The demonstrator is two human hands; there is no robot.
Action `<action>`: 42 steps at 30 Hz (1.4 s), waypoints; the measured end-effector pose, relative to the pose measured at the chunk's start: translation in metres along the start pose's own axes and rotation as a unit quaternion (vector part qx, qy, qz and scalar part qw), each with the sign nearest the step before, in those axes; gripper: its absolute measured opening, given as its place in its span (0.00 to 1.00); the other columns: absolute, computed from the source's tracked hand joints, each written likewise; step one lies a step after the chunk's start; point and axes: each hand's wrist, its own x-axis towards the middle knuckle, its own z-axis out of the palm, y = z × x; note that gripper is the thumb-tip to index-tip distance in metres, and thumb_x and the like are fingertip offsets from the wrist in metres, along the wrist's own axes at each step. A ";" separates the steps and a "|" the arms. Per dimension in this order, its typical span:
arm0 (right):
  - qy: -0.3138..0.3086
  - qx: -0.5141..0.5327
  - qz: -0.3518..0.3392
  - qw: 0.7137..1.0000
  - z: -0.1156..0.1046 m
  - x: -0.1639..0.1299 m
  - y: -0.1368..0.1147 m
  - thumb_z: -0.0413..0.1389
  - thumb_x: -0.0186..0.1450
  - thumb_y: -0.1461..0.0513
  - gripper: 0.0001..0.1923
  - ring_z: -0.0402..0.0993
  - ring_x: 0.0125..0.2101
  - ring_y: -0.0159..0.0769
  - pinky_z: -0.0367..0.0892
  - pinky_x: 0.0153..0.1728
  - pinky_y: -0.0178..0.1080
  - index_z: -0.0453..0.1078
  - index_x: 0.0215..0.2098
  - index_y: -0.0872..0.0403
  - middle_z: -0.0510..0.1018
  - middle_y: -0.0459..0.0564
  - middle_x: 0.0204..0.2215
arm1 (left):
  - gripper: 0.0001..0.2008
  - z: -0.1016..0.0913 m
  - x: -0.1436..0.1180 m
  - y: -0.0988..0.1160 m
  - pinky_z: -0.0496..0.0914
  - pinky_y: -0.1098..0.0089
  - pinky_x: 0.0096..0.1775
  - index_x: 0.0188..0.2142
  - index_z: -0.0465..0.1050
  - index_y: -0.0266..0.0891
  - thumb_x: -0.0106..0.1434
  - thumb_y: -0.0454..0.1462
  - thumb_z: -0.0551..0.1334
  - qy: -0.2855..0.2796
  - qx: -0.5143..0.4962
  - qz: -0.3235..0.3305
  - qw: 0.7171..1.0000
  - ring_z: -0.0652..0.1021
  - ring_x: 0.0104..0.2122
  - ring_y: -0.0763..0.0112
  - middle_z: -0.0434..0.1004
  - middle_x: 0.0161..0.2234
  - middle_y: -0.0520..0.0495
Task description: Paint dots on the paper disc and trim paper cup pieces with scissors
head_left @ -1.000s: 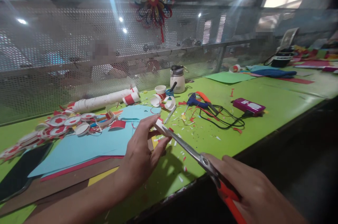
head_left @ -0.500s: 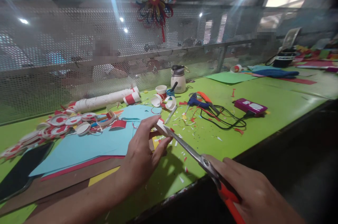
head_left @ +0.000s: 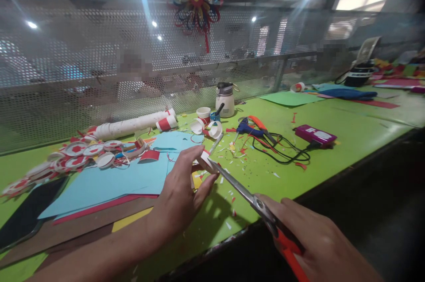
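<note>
Between the thumb and fingers of my left hand (head_left: 181, 184) is a small white-and-red paper piece (head_left: 206, 158), held above the table. My right hand (head_left: 308, 233) grips orange-handled scissors (head_left: 247, 195), and their blade tips meet the paper piece. The tips partly cover its lower edge, so I cannot tell how deep they reach. Beneath and beyond the hands, small red and white paper scraps (head_left: 232, 169) are scattered. Light blue paper sheets (head_left: 113, 184) lie left of my left hand, over red, brown and yellow sheets.
Red-and-white paper rounds (head_left: 78, 151) and a long white roll (head_left: 133, 125) lie at the left, near a dark phone-like slab (head_left: 29, 215). Farther back stand a bottle (head_left: 225, 100), a blue glue gun (head_left: 249, 128) and a purple corded box (head_left: 315, 136). The table's front edge (head_left: 299, 198) runs diagonally.
The view has shifted very slightly. Both hands keep nearly the same pose, with the scissor tips still at the paper piece, which appears slightly turned.
</note>
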 end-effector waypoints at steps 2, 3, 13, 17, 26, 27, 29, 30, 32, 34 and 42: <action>0.001 0.000 -0.001 1.000 0.000 0.000 0.001 0.52 0.61 0.66 0.18 0.74 0.25 0.38 0.74 0.29 0.38 0.71 0.48 0.51 0.75 0.49 0.25 | 0.22 0.001 -0.001 -0.001 0.79 0.70 0.46 0.56 0.60 0.30 0.64 0.31 0.61 0.000 -0.005 0.001 1.000 0.78 0.46 0.67 0.70 0.49 0.35; 0.001 0.000 0.000 1.000 0.000 0.000 0.001 0.53 0.61 0.66 0.17 0.74 0.24 0.38 0.74 0.29 0.38 0.71 0.48 0.52 0.75 0.49 0.25 | 0.22 0.001 -0.002 -0.002 0.79 0.69 0.46 0.56 0.60 0.30 0.64 0.30 0.61 -0.001 -0.006 0.002 1.000 0.78 0.45 0.68 0.70 0.49 0.35; -0.021 0.006 0.016 1.000 -0.005 0.000 0.001 0.52 0.61 0.67 0.15 0.74 0.25 0.36 0.72 0.27 0.35 0.74 0.45 0.52 0.75 0.48 0.24 | 0.22 0.003 -0.004 -0.004 0.79 0.67 0.43 0.56 0.60 0.31 0.63 0.31 0.61 -0.017 0.009 0.002 1.000 0.80 0.44 0.64 0.71 0.48 0.35; -0.027 0.015 0.027 0.999 -0.004 0.000 0.000 0.52 0.61 0.67 0.15 0.75 0.27 0.37 0.72 0.28 0.35 0.73 0.44 0.52 0.76 0.48 0.26 | 0.22 0.004 -0.004 -0.004 0.79 0.68 0.43 0.56 0.61 0.31 0.63 0.30 0.61 -0.015 0.010 0.006 1.000 0.80 0.43 0.65 0.71 0.48 0.35; -0.051 0.062 0.053 0.995 -0.008 0.003 -0.005 0.52 0.60 0.68 0.12 0.76 0.27 0.35 0.73 0.31 0.34 0.72 0.39 0.50 0.78 0.47 0.27 | 0.24 0.006 -0.005 -0.009 0.78 0.62 0.46 0.58 0.59 0.32 0.62 0.30 0.61 -0.022 0.021 0.008 1.000 0.79 0.45 0.64 0.70 0.49 0.36; -0.046 0.063 0.054 0.996 -0.009 0.003 -0.005 0.52 0.60 0.67 0.12 0.76 0.27 0.36 0.73 0.31 0.35 0.72 0.39 0.50 0.78 0.47 0.27 | 0.24 0.006 -0.005 -0.009 0.77 0.61 0.47 0.58 0.59 0.33 0.62 0.30 0.61 -0.025 0.022 0.006 0.999 0.78 0.46 0.63 0.70 0.49 0.36; -0.038 0.067 0.051 0.996 -0.010 0.004 -0.006 0.52 0.59 0.67 0.14 0.77 0.28 0.38 0.74 0.32 0.36 0.72 0.42 0.50 0.78 0.48 0.28 | 0.25 0.005 -0.007 -0.009 0.77 0.59 0.47 0.58 0.59 0.35 0.62 0.31 0.61 -0.028 0.024 0.003 0.999 0.78 0.47 0.62 0.69 0.50 0.37; -0.036 0.073 0.049 0.995 -0.011 0.004 -0.006 0.53 0.59 0.67 0.15 0.77 0.29 0.39 0.74 0.32 0.37 0.73 0.42 0.50 0.78 0.49 0.28 | 0.25 0.005 -0.007 -0.009 0.77 0.59 0.47 0.58 0.58 0.36 0.62 0.31 0.61 -0.030 0.024 0.000 0.999 0.77 0.47 0.62 0.69 0.50 0.37; -0.037 0.097 0.046 0.994 -0.011 0.005 -0.007 0.53 0.59 0.66 0.16 0.77 0.29 0.41 0.74 0.31 0.38 0.73 0.44 0.49 0.79 0.50 0.28 | 0.26 0.004 -0.007 -0.008 0.77 0.58 0.47 0.58 0.58 0.37 0.62 0.31 0.61 -0.035 0.020 -0.006 0.999 0.78 0.46 0.63 0.69 0.50 0.37; -0.036 0.130 0.044 0.990 -0.010 0.005 -0.007 0.53 0.59 0.65 0.16 0.78 0.29 0.42 0.75 0.30 0.39 0.73 0.45 0.48 0.80 0.50 0.28 | 0.25 0.003 -0.006 -0.006 0.78 0.59 0.45 0.58 0.58 0.37 0.62 0.31 0.61 -0.036 0.015 -0.009 0.999 0.78 0.45 0.63 0.70 0.49 0.38; -0.048 0.177 0.056 0.981 -0.014 0.007 -0.011 0.54 0.60 0.65 0.16 0.78 0.28 0.40 0.74 0.29 0.37 0.74 0.46 0.48 0.81 0.48 0.29 | 0.20 0.000 -0.001 0.003 0.79 0.69 0.40 0.53 0.62 0.35 0.62 0.32 0.61 -0.049 -0.007 -0.033 0.998 0.80 0.38 0.70 0.72 0.43 0.43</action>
